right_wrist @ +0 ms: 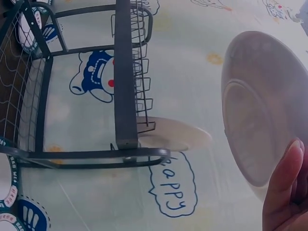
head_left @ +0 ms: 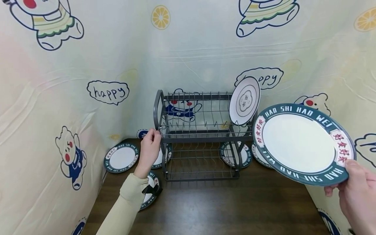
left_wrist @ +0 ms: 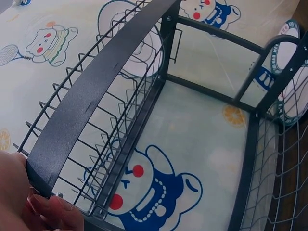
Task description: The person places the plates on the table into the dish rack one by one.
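A two-tier dark metal dish rack [head_left: 202, 139] stands on the brown table. My left hand [head_left: 149, 147] grips its upper front bar at the left corner; the left wrist view shows the fingers [left_wrist: 57, 211] curled at the bar's end. To the right of the rack, my right hand [head_left: 358, 192] pinches a round white plate [head_left: 299, 143] with a teal lettered rim by its right edge, tilted and held in the air. The right wrist view shows its plain underside [right_wrist: 255, 115]. Another plate [head_left: 245, 100] stands on edge at the right end of the upper tier.
Several teal-rimmed plates lie around the rack: one at far left [head_left: 121, 158], one beside my left sleeve [head_left: 149, 192], partly hidden, and one behind the lower right tier [head_left: 246, 155]. A printed cloth [head_left: 196, 58] hangs behind and at the sides.
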The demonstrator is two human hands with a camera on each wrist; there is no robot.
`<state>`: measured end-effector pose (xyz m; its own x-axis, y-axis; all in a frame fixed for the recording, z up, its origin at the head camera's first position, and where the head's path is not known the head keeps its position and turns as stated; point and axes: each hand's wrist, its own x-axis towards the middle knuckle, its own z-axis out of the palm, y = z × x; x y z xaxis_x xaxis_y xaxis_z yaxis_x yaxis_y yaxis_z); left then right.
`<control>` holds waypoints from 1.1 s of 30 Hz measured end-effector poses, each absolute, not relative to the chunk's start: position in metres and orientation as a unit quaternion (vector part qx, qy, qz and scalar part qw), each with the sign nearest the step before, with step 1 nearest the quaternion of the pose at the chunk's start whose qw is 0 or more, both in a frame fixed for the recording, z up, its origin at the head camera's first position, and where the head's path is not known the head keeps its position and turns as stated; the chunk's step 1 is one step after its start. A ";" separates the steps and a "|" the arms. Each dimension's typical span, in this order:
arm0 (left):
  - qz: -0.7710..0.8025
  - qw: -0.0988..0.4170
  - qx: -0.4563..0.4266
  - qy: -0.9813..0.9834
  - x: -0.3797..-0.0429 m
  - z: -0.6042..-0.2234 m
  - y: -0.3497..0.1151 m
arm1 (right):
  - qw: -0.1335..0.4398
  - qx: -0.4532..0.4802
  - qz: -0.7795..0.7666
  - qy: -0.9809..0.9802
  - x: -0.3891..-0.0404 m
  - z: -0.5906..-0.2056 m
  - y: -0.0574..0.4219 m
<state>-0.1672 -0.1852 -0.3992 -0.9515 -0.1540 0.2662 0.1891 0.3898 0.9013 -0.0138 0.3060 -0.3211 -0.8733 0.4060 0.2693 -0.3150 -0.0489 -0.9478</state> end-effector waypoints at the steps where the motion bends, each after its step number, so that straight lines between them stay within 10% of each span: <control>1: -0.552 0.155 -0.011 -0.819 -0.167 -0.399 -0.185 | 0.252 -0.034 0.717 -0.649 -0.015 -0.318 0.305; 33: -0.548 0.155 -0.012 -0.822 -0.168 -0.400 -0.186 | 0.276 -0.052 0.630 -0.724 -0.071 -0.259 0.285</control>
<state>-0.1681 -0.1864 -0.4005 -0.9516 -0.1506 0.2678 0.1896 0.3980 0.8976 -0.0713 0.2849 -0.2593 -0.8417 0.4237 0.3346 -0.2725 0.2016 -0.9408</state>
